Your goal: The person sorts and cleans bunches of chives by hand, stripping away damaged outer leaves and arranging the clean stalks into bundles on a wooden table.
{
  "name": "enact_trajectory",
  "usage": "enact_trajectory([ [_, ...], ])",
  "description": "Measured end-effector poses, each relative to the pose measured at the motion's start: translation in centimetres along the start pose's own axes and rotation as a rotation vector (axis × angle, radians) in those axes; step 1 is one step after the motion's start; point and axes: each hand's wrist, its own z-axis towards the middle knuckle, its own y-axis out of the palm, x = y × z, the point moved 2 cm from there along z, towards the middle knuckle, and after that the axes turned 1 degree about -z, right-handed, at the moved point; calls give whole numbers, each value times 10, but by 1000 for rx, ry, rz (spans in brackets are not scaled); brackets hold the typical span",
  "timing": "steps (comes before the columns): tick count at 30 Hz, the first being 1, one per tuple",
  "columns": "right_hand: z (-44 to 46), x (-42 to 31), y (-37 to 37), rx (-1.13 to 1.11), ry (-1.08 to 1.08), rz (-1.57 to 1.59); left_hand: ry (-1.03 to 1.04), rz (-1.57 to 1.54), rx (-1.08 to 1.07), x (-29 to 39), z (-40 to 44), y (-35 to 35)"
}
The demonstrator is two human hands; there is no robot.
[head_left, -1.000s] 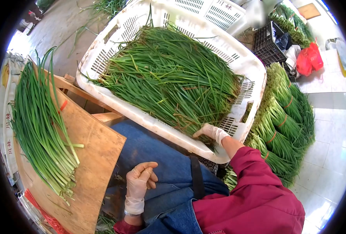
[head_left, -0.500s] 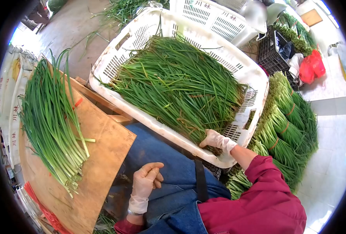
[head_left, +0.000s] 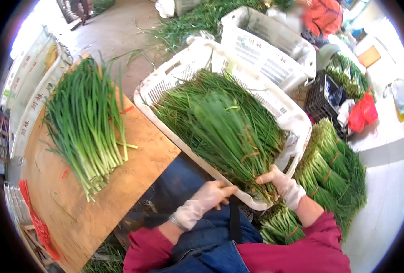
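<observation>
My right hand [head_left: 278,183], in a whitish glove, is closed round the lower ends of a bunch of garlic chives [head_left: 224,125]. The bunch lies slantwise over more chives in the white crate [head_left: 186,144], its blurred leaves pointing up and left. At the crate's near rim is my left hand [head_left: 213,195], also gloved, its fingers closed together and nothing visible in them. To the left, on a wooden board [head_left: 152,159], lies a loose pile of cleaner chives [head_left: 86,127], pale stems toward me.
Tied chive bundles [head_left: 322,177] are stacked at my right. A bunch of red ties [head_left: 39,223] lies on the board's left edge. Beyond the crate stand a second white crate [head_left: 265,54], a black crate [head_left: 319,98] and a red bag [head_left: 362,113]. More greens [head_left: 202,22] lie on the floor.
My right hand has lifted a bunch of chives out of the heap by its lower ends. My left hand has moved right, to the crate's rim. The view has shifted.
</observation>
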Motion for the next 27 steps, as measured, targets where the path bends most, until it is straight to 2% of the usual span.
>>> enact_trajectory([
  [2, -18, -8, 2, -43, -84, 73, 119, 24, -102, 24, 1, 12],
  [3, -26, -14, 8, 66, -243, 39, 292, -87, -135, 34, -1, 19],
  [4, -41, -32, 24, 1, -304, 68, 463, -193, -166, 42, -3, 26],
  [6, -58, -52, 41, -44, -385, 117, 564, -294, -289, 58, -13, 26],
  [8, -66, -74, 70, -133, -534, 80, 686, -459, -310, 87, -61, 22],
  [10, -70, -91, 110, -229, -716, 29, 880, -378, -114, 101, -106, 6],
  [12, -91, -101, 163, -336, -612, -40, 868, -348, 91, 104, -168, -12],
  [13, -104, -103, 202, -396, -634, 63, 919, -308, 226, 100, -196, -23],
  [15, -107, -97, 251, -701, -523, -113, 906, -241, 553, 88, -272, -34],
  [16, -118, -93, 284, -830, -467, -113, 1030, -236, 722, 77, -301, -40],
  [18, -123, -57, 346, -1063, -401, -71, 1115, -269, 993, 39, -358, -47],
  [19, -129, -35, 375, -1106, -456, -93, 1146, -238, 1138, 25, -385, -46],
  [20, -140, -14, 398, -1183, -360, -61, 1219, -208, 1217, 2, -407, -53],
  [22, -156, 42, 435, -1320, -114, 28, 1131, -278, 1313, -41, -448, -53],
  [25, -169, 138, 458, -1261, -19, -53, 992, -427, 1441, -96, -470, -47],
  [27, -172, 194, 454, -1247, 76, -113, 708, -664, 1400, -158, -467, -59],
])
